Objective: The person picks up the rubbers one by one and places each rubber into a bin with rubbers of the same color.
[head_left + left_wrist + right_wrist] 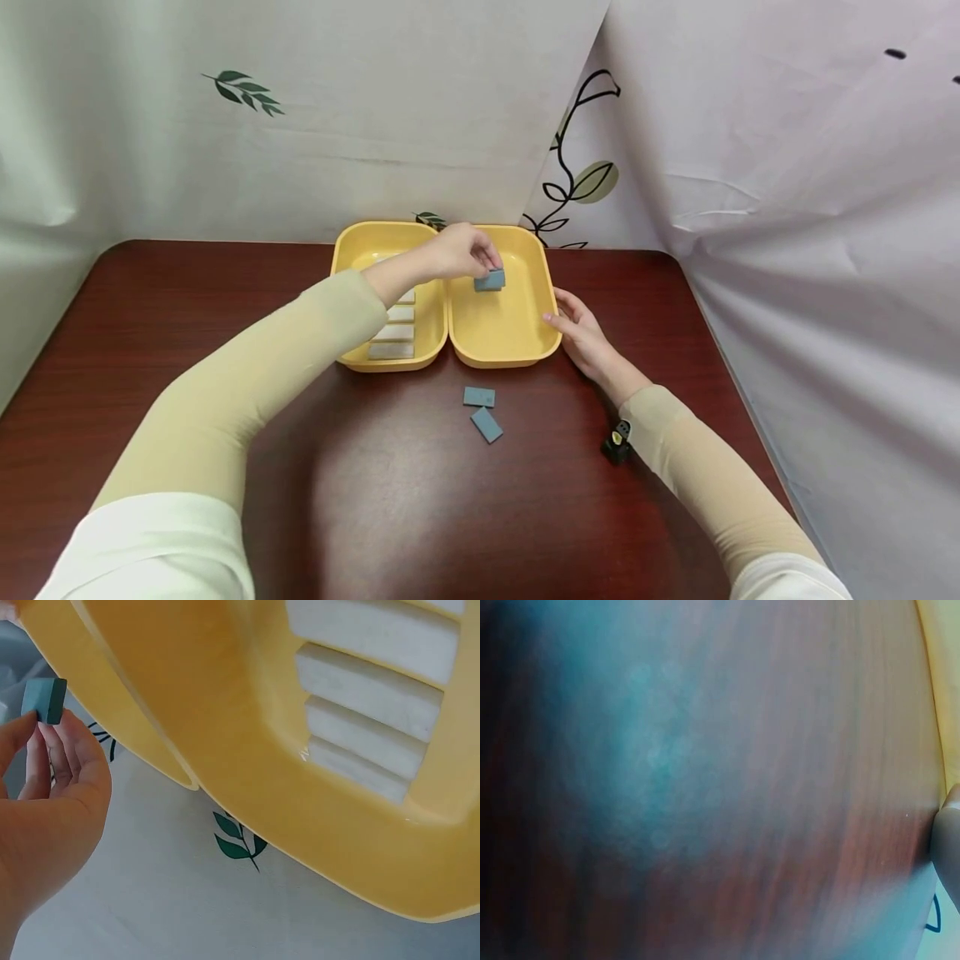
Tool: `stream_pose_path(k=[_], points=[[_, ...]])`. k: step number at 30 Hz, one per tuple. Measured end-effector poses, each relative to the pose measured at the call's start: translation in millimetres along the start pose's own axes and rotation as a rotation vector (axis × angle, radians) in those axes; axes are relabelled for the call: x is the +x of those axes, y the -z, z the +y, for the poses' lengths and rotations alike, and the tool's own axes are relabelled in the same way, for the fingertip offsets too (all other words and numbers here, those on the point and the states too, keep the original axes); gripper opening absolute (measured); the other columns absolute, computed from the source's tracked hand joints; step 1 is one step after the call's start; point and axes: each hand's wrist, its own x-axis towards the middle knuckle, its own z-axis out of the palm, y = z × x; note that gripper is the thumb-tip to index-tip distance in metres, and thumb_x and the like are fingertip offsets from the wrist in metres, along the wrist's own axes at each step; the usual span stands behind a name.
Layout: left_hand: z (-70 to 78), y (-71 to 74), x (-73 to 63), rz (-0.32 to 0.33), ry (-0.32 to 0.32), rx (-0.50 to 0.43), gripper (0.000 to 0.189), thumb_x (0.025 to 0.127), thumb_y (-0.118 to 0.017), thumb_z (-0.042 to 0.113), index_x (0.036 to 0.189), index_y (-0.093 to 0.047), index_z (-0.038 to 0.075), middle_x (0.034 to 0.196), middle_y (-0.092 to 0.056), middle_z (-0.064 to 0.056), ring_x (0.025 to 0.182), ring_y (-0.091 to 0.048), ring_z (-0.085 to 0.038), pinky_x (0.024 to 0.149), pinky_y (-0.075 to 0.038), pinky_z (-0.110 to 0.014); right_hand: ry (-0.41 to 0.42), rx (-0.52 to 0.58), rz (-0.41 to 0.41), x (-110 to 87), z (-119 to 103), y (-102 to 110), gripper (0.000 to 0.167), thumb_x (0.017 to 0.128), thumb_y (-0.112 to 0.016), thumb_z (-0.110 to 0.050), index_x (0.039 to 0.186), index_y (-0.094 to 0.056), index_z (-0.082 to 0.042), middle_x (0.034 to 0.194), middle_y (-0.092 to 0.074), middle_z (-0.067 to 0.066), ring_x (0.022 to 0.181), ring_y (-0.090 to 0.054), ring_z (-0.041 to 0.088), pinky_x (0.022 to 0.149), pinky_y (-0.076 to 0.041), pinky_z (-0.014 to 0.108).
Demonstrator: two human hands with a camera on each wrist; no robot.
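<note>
My left hand (461, 252) reaches over the right half of a two-part yellow box (502, 337). Between its thumb and fingers it pinches a small blue-grey tile (490, 281), which the left wrist view shows as a thick teal block (43, 699). Whether the tile touches the box floor I cannot tell. My right hand (587, 337) grips the right wall of that half, thumb over the rim and fingers outside. White tiles (392, 333) lie in a column in the left half (431, 333), partly hidden by my left forearm.
Two loose blue-grey tiles, one flat (479, 397) and one slanted (487, 425), lie on the dark red table (390, 517) in front of the box. A small black object (617, 443) is by my right wrist. Pale curtains (360, 108) with leaf prints hang behind and beside the table.
</note>
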Motion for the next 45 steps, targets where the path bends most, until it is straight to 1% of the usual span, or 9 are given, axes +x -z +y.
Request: stream_pose_path(k=[7,11,17,22,28,37,45], points=[[-4.0,-1.7,11.5,-0.070,-0.109,0.172,0.021,0.090,-0.062,-0.009,0.104,-0.076,-0.002,0.105,-0.076,-0.015,0.100,-0.071,-0.027,0.090,-0.057,-0.031,0.000,-0.011,-0.005,0.0,0,0,0.061,0.105,-0.052,0.004,0.162,-0.031,0.000,0.138,-0.055,-0.002,0.120,-0.060,0.006,0.095,-0.055,0.017],[-8.6,-5.1,15.9,-0.098,-0.136,0.204,0.019,0.091,-0.062,-0.010,0.102,-0.076,-0.003,0.104,-0.075,-0.016,0.100,-0.070,-0.028,0.092,-0.058,-0.034,0.000,-0.005,-0.006,0.7,1,0,0.061,0.105,-0.051,0.004,0.162,-0.031,0.000,0.136,-0.055,-0.003,0.120,-0.060,0.007,0.095,-0.055,0.017],[-18.5,-12.4,21.2,-0.117,-0.143,0.226,0.020,0.092,-0.060,-0.012,0.104,-0.075,-0.004,0.105,-0.074,-0.017,0.102,-0.070,-0.030,0.094,-0.058,-0.035,0.004,0.003,0.000,0.7,0,0,0.061,0.104,-0.052,0.004,0.162,-0.031,0.000,0.134,-0.057,-0.004,0.119,-0.060,0.006,0.095,-0.055,0.017],[-25.0,-19.5,24.7,-0.134,-0.134,0.237,0.022,0.091,-0.059,-0.012,0.104,-0.075,-0.004,0.106,-0.074,-0.017,0.104,-0.070,-0.030,0.095,-0.058,-0.035,0.005,0.010,0.000,1.0,1,1,0.059,0.105,-0.051,0.005,0.161,-0.032,0.000,0.134,-0.057,-0.004,0.118,-0.061,0.005,0.094,-0.055,0.017],[-28.8,-26.2,27.3,-0.156,-0.112,0.259,0.020,0.093,-0.061,-0.011,0.104,-0.075,-0.002,0.106,-0.074,-0.016,0.105,-0.070,-0.029,0.098,-0.057,-0.036,0.007,0.011,0.001,1.2,2,1,0.058,0.105,-0.051,0.005,0.160,-0.033,0.000,0.133,-0.058,-0.005,0.117,-0.061,0.004,0.095,-0.055,0.017],[-24.6,-31.5,29.1,-0.126,-0.073,0.297,0.019,0.092,-0.063,-0.009,0.103,-0.075,0.000,0.105,-0.075,-0.014,0.105,-0.069,-0.026,0.099,-0.055,-0.035,-0.003,0.000,-0.001,-1.2,0,1,0.062,0.104,-0.052,0.003,0.162,-0.030,0.000,0.141,-0.053,-0.001,0.123,-0.058,0.007,0.096,-0.055,0.017],[-23.6,-35.9,31.2,-0.134,-0.029,0.336,0.019,0.092,-0.063,-0.009,0.103,-0.076,0.002,0.106,-0.075,-0.012,0.104,-0.068,-0.025,0.099,-0.055,-0.035,0.000,0.001,-0.004,-0.5,0,0,0.064,0.104,-0.052,0.004,0.163,-0.029,0.001,0.146,-0.051,0.006,0.125,-0.057,0.009,0.096,-0.055,0.017]])
